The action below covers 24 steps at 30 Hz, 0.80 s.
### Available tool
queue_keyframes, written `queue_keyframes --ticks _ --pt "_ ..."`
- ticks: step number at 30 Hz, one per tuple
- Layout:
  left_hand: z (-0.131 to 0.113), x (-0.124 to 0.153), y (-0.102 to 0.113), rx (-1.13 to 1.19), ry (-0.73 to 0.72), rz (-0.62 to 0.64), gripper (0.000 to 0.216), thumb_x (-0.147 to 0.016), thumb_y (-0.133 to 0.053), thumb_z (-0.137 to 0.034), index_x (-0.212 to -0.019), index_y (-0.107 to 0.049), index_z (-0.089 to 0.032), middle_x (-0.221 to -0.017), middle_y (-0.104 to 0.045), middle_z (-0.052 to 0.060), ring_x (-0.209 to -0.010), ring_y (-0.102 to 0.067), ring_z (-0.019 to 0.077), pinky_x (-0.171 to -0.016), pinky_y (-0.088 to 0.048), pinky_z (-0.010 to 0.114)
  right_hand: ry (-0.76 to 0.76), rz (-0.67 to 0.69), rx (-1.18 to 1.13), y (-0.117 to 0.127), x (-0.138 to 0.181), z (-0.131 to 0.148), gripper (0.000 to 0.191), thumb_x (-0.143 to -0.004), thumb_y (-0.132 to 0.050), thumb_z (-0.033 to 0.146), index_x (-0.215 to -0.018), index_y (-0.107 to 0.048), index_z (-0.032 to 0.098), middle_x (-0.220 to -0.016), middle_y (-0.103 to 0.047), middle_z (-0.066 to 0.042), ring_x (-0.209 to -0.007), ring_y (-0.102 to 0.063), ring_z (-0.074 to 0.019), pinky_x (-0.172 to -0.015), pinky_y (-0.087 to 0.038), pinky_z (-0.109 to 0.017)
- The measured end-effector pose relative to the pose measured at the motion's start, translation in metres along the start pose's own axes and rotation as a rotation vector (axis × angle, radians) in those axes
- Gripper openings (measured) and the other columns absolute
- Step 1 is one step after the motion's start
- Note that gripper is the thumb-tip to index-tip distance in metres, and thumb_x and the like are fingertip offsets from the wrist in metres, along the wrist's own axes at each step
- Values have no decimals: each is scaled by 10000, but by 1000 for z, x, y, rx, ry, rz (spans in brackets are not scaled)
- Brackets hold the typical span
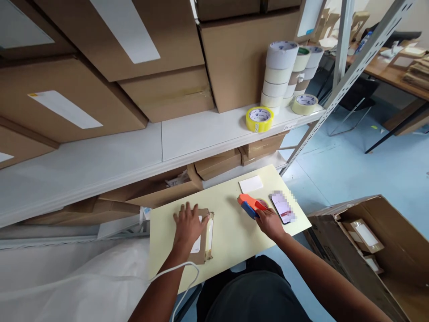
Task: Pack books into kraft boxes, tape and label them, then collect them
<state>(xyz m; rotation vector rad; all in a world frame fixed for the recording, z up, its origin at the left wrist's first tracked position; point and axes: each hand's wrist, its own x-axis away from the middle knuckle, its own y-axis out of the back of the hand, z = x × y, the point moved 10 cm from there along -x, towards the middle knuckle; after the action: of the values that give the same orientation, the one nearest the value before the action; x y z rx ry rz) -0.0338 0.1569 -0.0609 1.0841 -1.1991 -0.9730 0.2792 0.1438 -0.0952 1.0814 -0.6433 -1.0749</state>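
My left hand (pixel 189 223) lies with fingers spread on a small brown cardboard box (pixel 202 250), which has a white label and tape along its right side. The box rests on a pale yellow table (pixel 228 241). Toward the right of the table, my right hand (pixel 270 222) is wrapped around an orange and blue tape dispenser (pixel 250 205), with part of a tape roll showing beside it. Just right of that hand lies a phone (pixel 282 206), its screen partly blurred. A white card or paper stack (pixel 251 184) sits near the table's far edge.
A grey shelf (pixel 134 145) beyond the table bears large cartons (pixel 248 58), stacked tape rolls (pixel 276 85) and a yellow tape roll (pixel 259 119). Open boxes (pixel 161 188) stand on the level below. At right, a big open carton (pixel 395 241) contains small parcels (pixel 363 235). A white cable (pixel 177 266) crosses my left forearm.
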Motion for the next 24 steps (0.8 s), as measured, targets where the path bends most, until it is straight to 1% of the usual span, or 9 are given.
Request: queue_keyframes --ticks 1,3,5,8,11,14,18,21,24 --pt "-16 3 -3 -13 -150 -22 612 -937 -523 -467 -1471 -532 -170 -1641 -363 207 -1548 -240 391 -1226 -181 638 2 -41 1 17 -10 4 288 -999 -455 270 -1148 -690 196 -913 -756 -108 -867 -690 -255 -873 -512 -399" --pt "-47 12 -19 6 -446 3 503 -902 -570 -298 -1397 -612 -216 -1598 -457 158 -1536 -310 329 -1263 -153 556 11 -146 1 61 -37 14 295 -1013 -460 296 -1143 -695 175 -915 -757 -121 -853 -683 -262 -877 -506 -402" --pt "-66 18 -38 33 -621 41 462 -833 -634 -250 -1290 -688 -214 -1548 -523 157 -1506 -374 332 -1269 -144 551 48 -261 -2 112 -70 30 319 -1026 -464 328 -1169 -693 158 -933 -757 -135 -893 -674 -273 -903 -497 -399" --pt "-73 9 -54 68 -654 22 413 -795 -668 -285 -1193 -738 -202 -1485 -586 167 -1484 -408 349 -1267 -123 576 138 -373 17 189 -126 64 351 -1034 -470 352 -1223 -677 140 -1014 -756 -159 -956 -663 -281 -941 -475 -395" --pt "-70 3 -59 63 -633 15 269 -797 -671 -307 -1025 -792 -231 -1247 -743 134 -1420 -482 349 -1269 -86 586 173 -361 105 241 -189 95 349 -1039 -470 346 -1248 -666 147 -1034 -760 -149 -946 -662 -280 -930 -462 -382" --pt "-67 8 -53 58 -636 -28 157 -828 -639 -245 -835 -794 -265 -989 -794 91 -1314 -565 332 -1276 -89 562 175 -297 229 261 -244 118 321 -1030 -500 321 -1238 -670 145 -1037 -762 -152 -964 -662 -285 -953 -443 -384" --pt "-68 15 -42 91 -636 -102 190 -867 -596 -214 -815 -775 -251 -896 -777 83 -1213 -611 326 -1277 -113 575 199 -198 340 251 -291 140 289 -1023 -518 285 -1241 -659 159 -1140 -745 -164 -1078 -649 -281 -1003 -426 -386" --pt "-70 20 -35 231 -634 -95 187 -892 -580 -233 -917 -764 -250 -960 -767 75 -1246 -594 295 -1278 -147 574 213 -151 337 241 -303 148 283 -1009 -531 253 -1235 -664 147 -1167 -737 -170 -1151 -632 -281 -1041 -429 -389" --pt "-49 23 -19 442 -536 -151 259 -928 -532 -242 -1065 -749 -274 -1100 -751 68 -1249 -595 258 -1259 -256 528 277 -302 217 244 -285 155 364 -1000 -522 256 -1320 -628 119 -1293 -680 -194 -1250 -581 -310 -1095 -424 -443"
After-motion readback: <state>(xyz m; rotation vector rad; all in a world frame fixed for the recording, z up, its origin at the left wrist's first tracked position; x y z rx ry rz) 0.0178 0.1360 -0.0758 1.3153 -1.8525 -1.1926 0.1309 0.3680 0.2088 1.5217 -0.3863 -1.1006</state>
